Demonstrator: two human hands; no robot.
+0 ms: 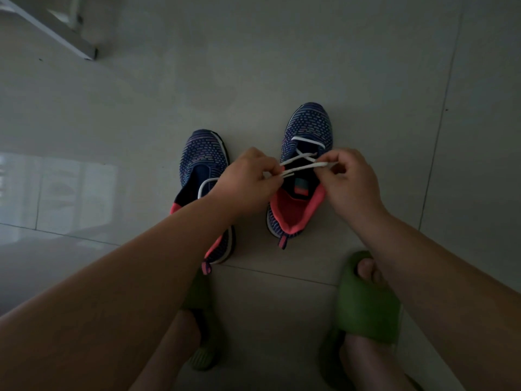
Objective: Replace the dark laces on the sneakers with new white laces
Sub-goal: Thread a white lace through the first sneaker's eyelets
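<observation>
Two navy knit sneakers with pink collars stand side by side on the tiled floor. The right sneaker point(308, 131) carries a white lace point(303, 158) crossed through its front eyelets. My left hand point(248, 179) pinches one strand of that lace at the shoe's left side. My right hand point(349, 182) pinches the other strand over the tongue. The left sneaker point(201, 156) is partly hidden under my left forearm; a loop of white lace point(205, 185) lies over its opening. No dark lace is in view.
My feet in green slippers point(366, 303) stand just behind the shoes. A grey metal frame leg point(84, 49) stands at the far left. Glossy grey floor tiles point(282, 66) surround the shoes.
</observation>
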